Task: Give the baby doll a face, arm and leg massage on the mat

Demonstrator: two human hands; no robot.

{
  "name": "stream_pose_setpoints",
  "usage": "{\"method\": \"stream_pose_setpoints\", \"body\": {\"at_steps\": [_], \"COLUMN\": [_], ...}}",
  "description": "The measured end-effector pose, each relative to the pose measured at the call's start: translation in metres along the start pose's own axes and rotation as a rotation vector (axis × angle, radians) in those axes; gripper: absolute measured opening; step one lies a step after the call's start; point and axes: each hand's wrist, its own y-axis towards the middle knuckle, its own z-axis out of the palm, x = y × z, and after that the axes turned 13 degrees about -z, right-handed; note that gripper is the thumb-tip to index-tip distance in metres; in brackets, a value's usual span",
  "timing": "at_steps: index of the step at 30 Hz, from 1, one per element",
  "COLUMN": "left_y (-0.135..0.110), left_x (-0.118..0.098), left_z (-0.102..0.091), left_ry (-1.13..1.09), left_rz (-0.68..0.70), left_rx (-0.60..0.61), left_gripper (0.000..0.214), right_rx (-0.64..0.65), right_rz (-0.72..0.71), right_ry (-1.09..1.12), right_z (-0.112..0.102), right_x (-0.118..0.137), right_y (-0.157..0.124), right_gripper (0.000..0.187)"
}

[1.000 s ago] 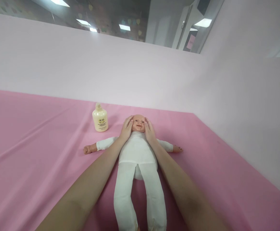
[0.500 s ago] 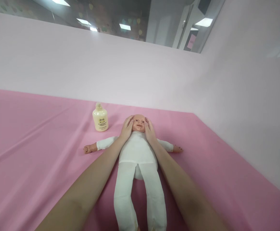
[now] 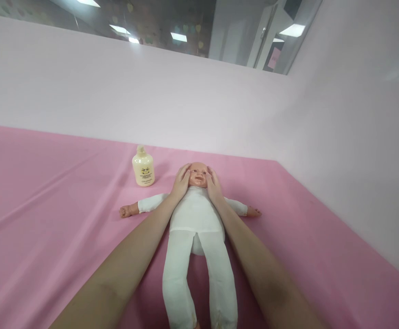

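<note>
A baby doll in a white cloth body lies on its back, its head toward the wall and its arms stretched out sideways. My left hand cups the left side of the doll's head, with the thumb along its cheek. On the opposite side, my right hand is pressed to the head in the same way, so the head is held between both palms. The fingertips curve around the head and are partly hidden. My forearms pass over the doll's upper arms.
A pale yellow bottle with dark print stands left of the doll's head. Pink cloth with some creases covers the surface. A white wall rises behind and to the right, with a window above.
</note>
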Motion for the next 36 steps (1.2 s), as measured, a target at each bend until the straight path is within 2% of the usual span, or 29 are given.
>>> {"method": "stream_pose_setpoints", "body": {"at_steps": [8,24,36], "left_y": [-0.0001,0.0018,-0.0005], "left_x": [-0.0014,0.0026,-0.0028], "left_z": [-0.0004,-0.0002,-0.0011], "left_ry": [-0.008,0.01,-0.002], "left_rz": [0.001,-0.001,-0.006], "left_rx": [0.005,0.0,0.005], "left_gripper": [0.039,0.039,0.039], "right_rx": [-0.017,0.01,0.012], "right_rz": [0.006,-0.001,0.004], "right_ry": [0.046,-0.015,-0.015], "right_z": [0.0001,-0.0023,-0.0022], "right_x": [-0.0008,0.0054,0.0022], "right_y": [-0.0003,-0.001,-0.0011], "right_gripper": [0.055,0.053,0.055]}}
